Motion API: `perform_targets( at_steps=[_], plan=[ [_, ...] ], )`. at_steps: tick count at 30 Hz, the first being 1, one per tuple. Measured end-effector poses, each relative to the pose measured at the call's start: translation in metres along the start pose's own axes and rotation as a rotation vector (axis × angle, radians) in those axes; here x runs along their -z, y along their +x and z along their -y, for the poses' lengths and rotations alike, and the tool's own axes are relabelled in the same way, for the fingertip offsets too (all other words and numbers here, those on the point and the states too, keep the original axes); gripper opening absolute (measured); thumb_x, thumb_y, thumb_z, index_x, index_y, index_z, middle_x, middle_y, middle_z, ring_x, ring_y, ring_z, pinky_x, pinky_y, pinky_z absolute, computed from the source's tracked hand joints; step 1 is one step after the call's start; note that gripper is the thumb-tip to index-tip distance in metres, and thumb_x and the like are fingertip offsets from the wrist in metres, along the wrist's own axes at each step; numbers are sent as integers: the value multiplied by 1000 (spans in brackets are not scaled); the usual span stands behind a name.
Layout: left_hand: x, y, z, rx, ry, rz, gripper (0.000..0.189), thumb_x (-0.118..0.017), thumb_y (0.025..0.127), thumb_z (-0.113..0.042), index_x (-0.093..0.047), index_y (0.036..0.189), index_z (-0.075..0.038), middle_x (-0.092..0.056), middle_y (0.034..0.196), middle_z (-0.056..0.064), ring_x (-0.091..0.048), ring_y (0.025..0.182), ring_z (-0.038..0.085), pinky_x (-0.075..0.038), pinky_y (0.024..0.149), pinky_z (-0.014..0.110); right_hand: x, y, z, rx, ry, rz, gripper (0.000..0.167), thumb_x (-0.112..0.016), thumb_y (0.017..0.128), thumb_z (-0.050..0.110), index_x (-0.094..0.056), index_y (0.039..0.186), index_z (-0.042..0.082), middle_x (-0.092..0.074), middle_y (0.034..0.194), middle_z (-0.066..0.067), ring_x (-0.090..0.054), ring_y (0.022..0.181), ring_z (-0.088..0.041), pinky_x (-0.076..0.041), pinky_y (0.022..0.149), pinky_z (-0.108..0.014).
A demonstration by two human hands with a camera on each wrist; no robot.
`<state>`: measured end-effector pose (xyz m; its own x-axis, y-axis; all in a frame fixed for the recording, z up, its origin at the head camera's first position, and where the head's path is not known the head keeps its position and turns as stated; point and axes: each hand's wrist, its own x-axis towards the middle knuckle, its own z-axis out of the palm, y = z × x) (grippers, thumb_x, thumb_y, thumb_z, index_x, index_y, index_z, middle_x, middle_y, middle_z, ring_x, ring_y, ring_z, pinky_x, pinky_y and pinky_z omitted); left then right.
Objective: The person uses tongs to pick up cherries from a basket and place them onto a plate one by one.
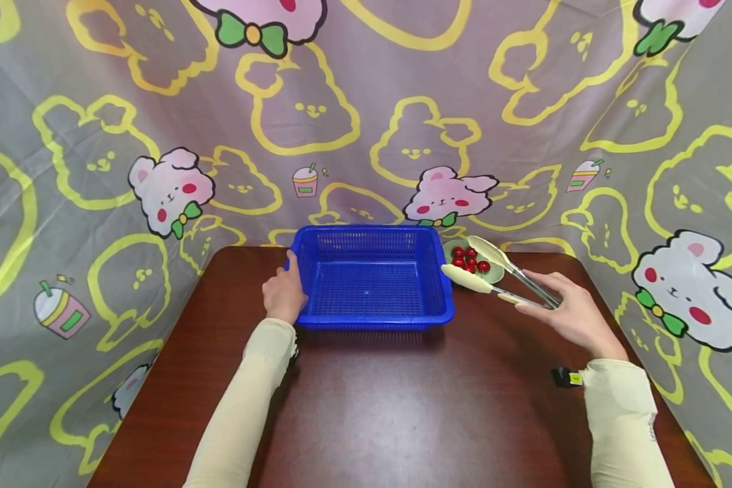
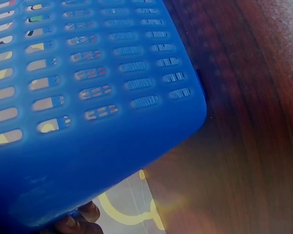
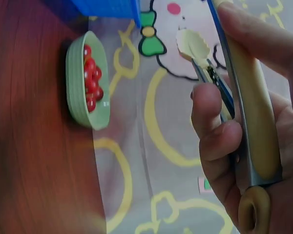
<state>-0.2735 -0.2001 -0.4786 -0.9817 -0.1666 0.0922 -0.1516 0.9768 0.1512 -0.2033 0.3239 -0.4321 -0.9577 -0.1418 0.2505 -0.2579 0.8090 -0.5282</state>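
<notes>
A blue perforated plastic basket (image 1: 372,320) stands upright on the table. My left hand (image 1: 284,293) grips its left rim; in the left wrist view, fingertips (image 2: 78,220) show below the basket's edge. My right hand (image 1: 576,315) holds a pair of tongs (image 1: 491,252) with metal arms and cream tips. The tips are spread apart, one on each side of a small green bowl (image 1: 495,275), with nothing between them. Several red cherry tomatoes (image 3: 90,80) lie in the bowl. In the right wrist view, thumb and fingers wrap around the tongs' handles.
The brown wooden table (image 1: 366,400) spreads in front of the basket. A patterned cloth (image 1: 341,88) hangs behind the table and along both sides. The bowl stands close to the basket's right side, near the back edge.
</notes>
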Motion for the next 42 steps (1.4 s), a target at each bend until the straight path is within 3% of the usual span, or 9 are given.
perform_targets(
  at_steps=[8, 14, 21, 29, 34, 42],
  plan=[
    [-1, 0, 1, 3, 7, 11, 110, -84, 82, -22, -13, 164, -5, -64, 121, 30, -69, 82, 43, -56, 73, 53, 13, -15, -23, -57, -26, 31, 78, -83, 85, 49, -54, 152, 19, -62, 125, -9, -52, 93, -16, -41, 78, -35],
    [0, 0, 1, 4, 14, 23, 109, -82, 83, -23, -11, 164, -5, -63, 122, 30, -69, 80, 41, -56, 74, 52, 15, -23, -38, -61, -26, 59, 79, -86, 83, 47, -56, 151, 19, -61, 124, -8, -56, 85, -9, -42, 74, -28],
    [-1, 0, 0, -2, 15, 5, 109, -83, 82, -23, -14, 164, -5, -64, 120, 30, -69, 79, 42, -56, 72, 52, 9, -27, -51, -61, -32, 90, 82, -87, 81, 48, -57, 150, 17, -62, 129, -12, -51, 93, -10, -45, 76, -33],
    [0, -1, -1, -4, 9, 9, 108, -82, 82, -21, -14, 164, -5, -64, 118, 29, -69, 77, 42, -56, 71, 52, -3, -31, -63, -50, -16, 139, 82, -90, 77, 47, -60, 145, 13, -64, 125, -14, -57, 83, -20, -46, 70, -31],
    [0, -1, 0, -5, 13, 6, 107, -82, 81, -21, -16, 164, -5, -64, 117, 29, -69, 78, 42, -57, 71, 52, -12, -31, -68, -52, -17, 167, 81, -92, 75, 46, -62, 144, 15, -65, 118, -13, -55, 79, -16, -43, 68, -30],
    [1, -1, 0, 1, -2, -8, 109, -83, 78, -19, -16, 163, -5, -64, 118, 31, -70, 83, 46, -57, 74, 54, -24, -26, -69, -38, -6, 209, 83, -92, 74, 49, -63, 144, 17, -66, 121, -13, -52, 96, -25, -44, 77, -38]
  ],
)
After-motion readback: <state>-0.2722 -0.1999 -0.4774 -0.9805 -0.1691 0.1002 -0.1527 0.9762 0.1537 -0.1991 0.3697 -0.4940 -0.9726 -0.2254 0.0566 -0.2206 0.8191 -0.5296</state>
